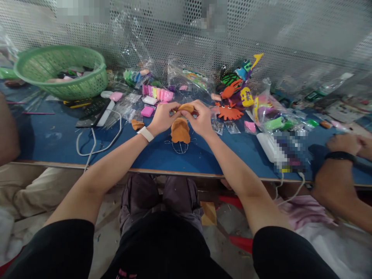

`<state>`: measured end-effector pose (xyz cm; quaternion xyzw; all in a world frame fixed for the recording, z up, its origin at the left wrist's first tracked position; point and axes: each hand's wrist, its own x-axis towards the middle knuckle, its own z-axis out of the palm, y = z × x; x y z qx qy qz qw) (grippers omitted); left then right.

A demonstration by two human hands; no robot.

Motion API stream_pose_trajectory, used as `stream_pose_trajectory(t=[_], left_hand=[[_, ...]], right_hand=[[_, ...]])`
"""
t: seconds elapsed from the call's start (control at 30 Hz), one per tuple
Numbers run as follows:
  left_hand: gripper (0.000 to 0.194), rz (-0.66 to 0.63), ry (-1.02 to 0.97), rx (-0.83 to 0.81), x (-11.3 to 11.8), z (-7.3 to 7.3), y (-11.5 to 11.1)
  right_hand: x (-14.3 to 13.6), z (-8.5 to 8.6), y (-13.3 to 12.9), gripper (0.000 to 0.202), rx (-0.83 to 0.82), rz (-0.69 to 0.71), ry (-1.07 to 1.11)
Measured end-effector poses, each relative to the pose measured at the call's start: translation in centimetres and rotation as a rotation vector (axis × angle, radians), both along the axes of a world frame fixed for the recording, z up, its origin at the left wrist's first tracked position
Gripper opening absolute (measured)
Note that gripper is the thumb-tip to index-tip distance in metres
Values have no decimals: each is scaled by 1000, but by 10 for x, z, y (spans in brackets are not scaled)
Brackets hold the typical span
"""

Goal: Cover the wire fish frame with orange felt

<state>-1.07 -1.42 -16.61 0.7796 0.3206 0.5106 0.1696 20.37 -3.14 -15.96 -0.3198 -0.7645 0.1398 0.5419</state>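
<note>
Both my left hand [166, 116] and my right hand [200, 116] pinch a flat, rounded piece of orange-brown clay [186, 107] between their fingers, held over the blue table. Just below it lies a wire frame [180, 147], its upper part covered by a brown clay sheet [180, 131]; the lower part is bare wire mesh with thin ends sticking out at both sides. A smaller brown lump [137, 124] rests on the table left of my left wrist, which wears a white band.
A green basket [72, 85] stands at the back left, near a phone with a white cable [120, 131]. Pink clay packs [157, 93], an orange crab figure [229, 112] and a white power bank [266, 147] lie around. Another person's hand [344, 144] is at the right.
</note>
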Motion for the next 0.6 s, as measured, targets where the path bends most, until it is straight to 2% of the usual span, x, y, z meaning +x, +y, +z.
stream_pose_trajectory(t=[0.13,0.27,0.43,0.53,0.6], left_hand=[[7,14,-66,-13,1,0,1],[9,-29,-98,-17,1,0,1],[14,-50,-83,-43,3,-1,-1],[3,-37,-76,-68,3,-1,-3],[5,-38,-71,-71,3,1,-5]], right_hand=[[-2,1,0,60,-74,0,70],[-4,-2,3,68,-174,21,155],[-7,-5,6,66,-260,73,285],[-9,-4,5,68,-275,63,293],[-9,-2,1,69,-266,60,259]])
